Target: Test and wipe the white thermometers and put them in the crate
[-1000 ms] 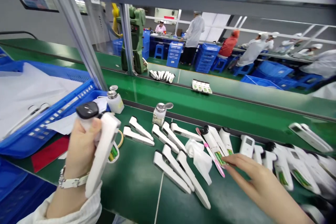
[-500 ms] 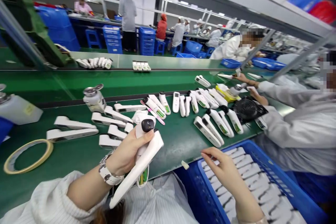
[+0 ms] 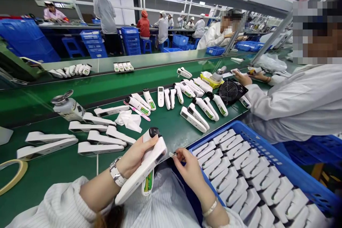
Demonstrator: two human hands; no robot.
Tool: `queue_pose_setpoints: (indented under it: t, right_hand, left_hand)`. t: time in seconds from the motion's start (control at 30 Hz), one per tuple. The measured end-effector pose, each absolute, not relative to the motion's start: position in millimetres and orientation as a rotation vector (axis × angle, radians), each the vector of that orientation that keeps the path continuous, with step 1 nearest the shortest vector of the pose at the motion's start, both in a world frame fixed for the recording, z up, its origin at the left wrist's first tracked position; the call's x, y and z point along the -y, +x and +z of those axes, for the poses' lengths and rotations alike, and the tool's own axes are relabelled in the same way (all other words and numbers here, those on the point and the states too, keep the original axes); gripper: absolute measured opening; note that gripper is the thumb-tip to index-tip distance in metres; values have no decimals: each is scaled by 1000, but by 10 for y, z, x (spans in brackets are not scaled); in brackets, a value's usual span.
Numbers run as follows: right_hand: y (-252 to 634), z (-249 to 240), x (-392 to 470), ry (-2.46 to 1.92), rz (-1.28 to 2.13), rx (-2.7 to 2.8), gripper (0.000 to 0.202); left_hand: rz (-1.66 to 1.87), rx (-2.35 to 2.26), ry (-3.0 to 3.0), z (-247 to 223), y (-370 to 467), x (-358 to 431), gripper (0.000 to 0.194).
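Observation:
My left hand [image 3: 133,158] is closed around two white infrared thermometers. The front thermometer [image 3: 140,172] slants down toward my lap. Behind it is the second thermometer [image 3: 148,135], its dark sensor end up and green batteries showing in its open handle. My right hand [image 3: 191,172] pinches a small pale scrap [image 3: 172,154], possibly tape or film, at the table's front edge, just right of the thermometers. Beyond my left hand, a crumpled white cloth [image 3: 129,121] lies on the green table [image 3: 168,131].
More thermometers [image 3: 101,148] lie to the left and centre. A blue crate [image 3: 301,174] of thermometers stands at lower right. A pump bottle [image 3: 68,108], tape roll [image 3: 20,178] and black fan [image 3: 231,91] are on the table. A co-worker's sleeve [image 3: 288,96] is at right.
My right hand has moved left, away from above the crate, and now pinches the small scrap. My left hand still holds the thermometers, slightly turned. The view has swung right.

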State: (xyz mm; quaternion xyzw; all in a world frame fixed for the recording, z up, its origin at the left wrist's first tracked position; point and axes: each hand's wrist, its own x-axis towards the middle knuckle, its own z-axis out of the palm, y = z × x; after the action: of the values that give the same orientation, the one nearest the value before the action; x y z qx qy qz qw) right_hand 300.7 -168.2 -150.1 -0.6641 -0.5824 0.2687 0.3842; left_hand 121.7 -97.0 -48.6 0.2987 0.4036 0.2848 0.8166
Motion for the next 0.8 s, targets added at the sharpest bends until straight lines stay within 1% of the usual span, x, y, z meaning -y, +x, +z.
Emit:
queue_pose_setpoints:
  t: [0.07, 0.27, 0.37, 0.5, 0.63, 0.8]
  right_hand:
    - [3021, -1538, 1707, -1673, 709, 1420, 6]
    - [3053, -1783, 1798, -1626, 891, 1201, 17]
    - [3054, -1848, 1816, -1602, 982, 1137, 19]
    - [3041, -1754, 1827, -1572, 1035, 1125, 20]
    - [3019, -1639, 1838, -1576, 985, 1126, 20]
    - [3016, -1688, 1841, -1592, 1000, 1044, 21]
  left_hand:
    - [603, -866, 629, -519, 1234, 971, 20]
    - [583, -882, 593, -684, 1294, 945, 21]
    - [550, -868, 585, -731, 1339, 932, 22]
    - [489, -844, 575, -754, 1379, 945, 22]
    - [431, -825, 583, -762, 1388, 959, 26]
    - [376, -804, 601, -782, 1428, 940, 34]
